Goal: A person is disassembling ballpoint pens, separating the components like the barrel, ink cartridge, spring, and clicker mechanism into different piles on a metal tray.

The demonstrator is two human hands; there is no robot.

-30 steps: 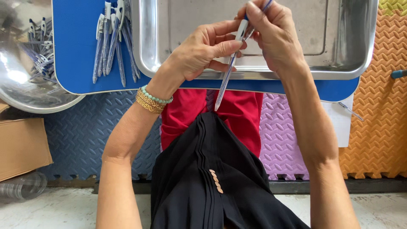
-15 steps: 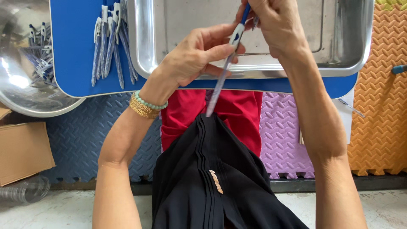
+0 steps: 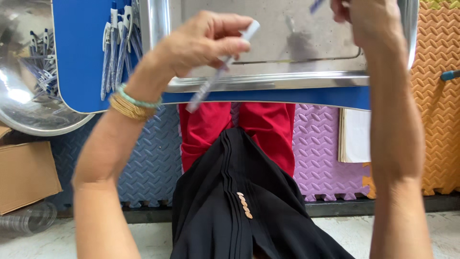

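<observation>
Foam floor mats (image 3: 143,163) lie lower frame; left hand (image 3: 201,43) fingers pinch a pen barrel (image 3: 218,72) mid-frame; slippage is risked. Right hand (image 3: 366,21) grip cannot be told.

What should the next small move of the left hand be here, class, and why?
Probably lower the pen barrel into the steel tray. The left hand pinches it just above the tray, and the right hand, holding a small blue piece, is apart from it.
</observation>
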